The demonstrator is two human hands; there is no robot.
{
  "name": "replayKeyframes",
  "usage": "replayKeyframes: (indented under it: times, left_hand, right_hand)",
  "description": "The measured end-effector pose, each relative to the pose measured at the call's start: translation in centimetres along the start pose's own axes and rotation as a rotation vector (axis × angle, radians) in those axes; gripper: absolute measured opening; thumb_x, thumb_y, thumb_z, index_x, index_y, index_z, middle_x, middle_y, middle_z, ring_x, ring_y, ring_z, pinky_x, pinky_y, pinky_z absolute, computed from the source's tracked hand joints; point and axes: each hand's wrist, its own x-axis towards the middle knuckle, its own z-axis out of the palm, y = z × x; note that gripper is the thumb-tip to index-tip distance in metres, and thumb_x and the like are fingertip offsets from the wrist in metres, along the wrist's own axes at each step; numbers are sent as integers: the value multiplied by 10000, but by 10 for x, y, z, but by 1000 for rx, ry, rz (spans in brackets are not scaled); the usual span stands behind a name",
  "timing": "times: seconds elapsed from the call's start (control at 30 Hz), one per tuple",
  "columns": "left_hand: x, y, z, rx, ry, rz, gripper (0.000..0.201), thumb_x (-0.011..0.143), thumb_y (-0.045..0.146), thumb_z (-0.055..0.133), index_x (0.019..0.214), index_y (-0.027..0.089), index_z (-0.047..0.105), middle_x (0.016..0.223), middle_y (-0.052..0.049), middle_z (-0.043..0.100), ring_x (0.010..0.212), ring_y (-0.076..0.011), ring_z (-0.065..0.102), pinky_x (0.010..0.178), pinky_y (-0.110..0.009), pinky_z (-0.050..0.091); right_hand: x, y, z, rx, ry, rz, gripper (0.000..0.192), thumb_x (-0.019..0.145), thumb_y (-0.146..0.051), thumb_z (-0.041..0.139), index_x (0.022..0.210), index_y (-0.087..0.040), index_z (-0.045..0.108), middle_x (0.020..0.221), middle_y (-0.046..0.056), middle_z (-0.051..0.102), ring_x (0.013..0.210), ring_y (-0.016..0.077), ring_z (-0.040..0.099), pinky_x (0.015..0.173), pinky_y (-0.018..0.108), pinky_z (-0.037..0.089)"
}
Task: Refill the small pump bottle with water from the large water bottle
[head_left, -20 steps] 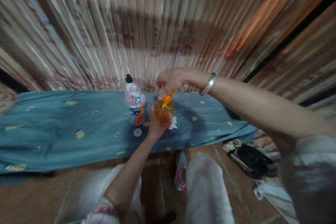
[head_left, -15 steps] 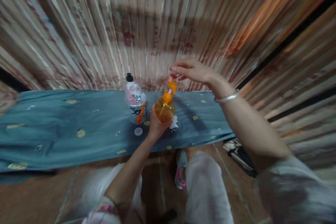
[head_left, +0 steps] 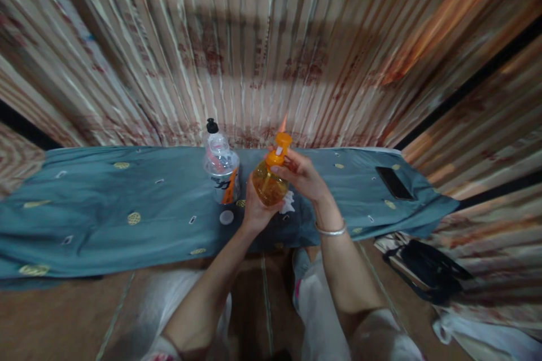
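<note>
A round clear pump bottle [head_left: 271,185] holds yellowish liquid and has an orange pump top [head_left: 280,149] with a pointed orange tip. My left hand [head_left: 259,207] is wrapped round the lower part of the bottle, above the cloth-covered table. Fingers of my right hand [head_left: 302,174] close on the orange collar from the right side. Left of the bottle stands a clear plastic cup [head_left: 223,180] with an orange and black print. Behind the cup rises a clear bottle with a black cap [head_left: 212,126]. A small round white lid [head_left: 226,217] lies in front of the cup.
A blue-green patterned cloth [head_left: 161,203] covers the table. Crumpled white tissue [head_left: 288,202] lies just right of the pump bottle. A dark phone [head_left: 394,183] rests at the right end. Striped curtains [head_left: 262,56] hang behind. On the floor at right sits a black bag [head_left: 427,271].
My right hand has come down from above the pump top to the orange collar and closed on it. My left hand still holds the bottle. The view has shifted slightly to the right.
</note>
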Motion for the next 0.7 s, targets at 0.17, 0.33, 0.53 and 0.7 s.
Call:
replayKeyframes:
  times: [0.17, 0.33, 0.53, 0.7]
  left_hand:
    - [-1, 4, -2, -23, -8, -42, 1065, 619, 332, 997, 1521, 268, 432, 1525, -142, 600, 1460, -357, 582, 1257, -564, 438]
    - [-2, 3, 1, -42, 27, -69, 1101, 599, 307, 1002, 1534, 263, 421, 1531, -152, 593, 1467, -365, 578, 1257, -575, 438]
    - [-1, 6, 0, -92, -15, -66, 1096, 600, 269, 990, 1530, 267, 411, 1539, -152, 587, 1467, -363, 587, 1257, -573, 446]
    - [0, 13, -3, -74, -6, -104, 1094, 581, 302, 998, 1496, 242, 400, 1527, -168, 598, 1458, -364, 599, 1277, -575, 420]
  right_hand:
    - [-6, 2, 7, -174, 181, -38, 448, 820, -640, 858, 1034, -267, 734, 1077, 42, 812, 1070, 274, 773, 1026, 440, 607]
    - [-11, -2, 18, -320, 332, -1, 453, 784, -584, 893, 1056, -274, 706, 1101, 52, 808, 1071, 295, 762, 1052, 478, 588]
    - [-9, -2, 14, -71, 168, -66, 480, 849, -680, 826, 1088, -279, 713, 1084, 38, 790, 1061, 253, 750, 1018, 421, 610]
    - [2, -8, -5, -5, -37, -15, 509, 790, -668, 902, 1071, -270, 755, 1094, 39, 808, 1120, 256, 761, 1079, 431, 606]
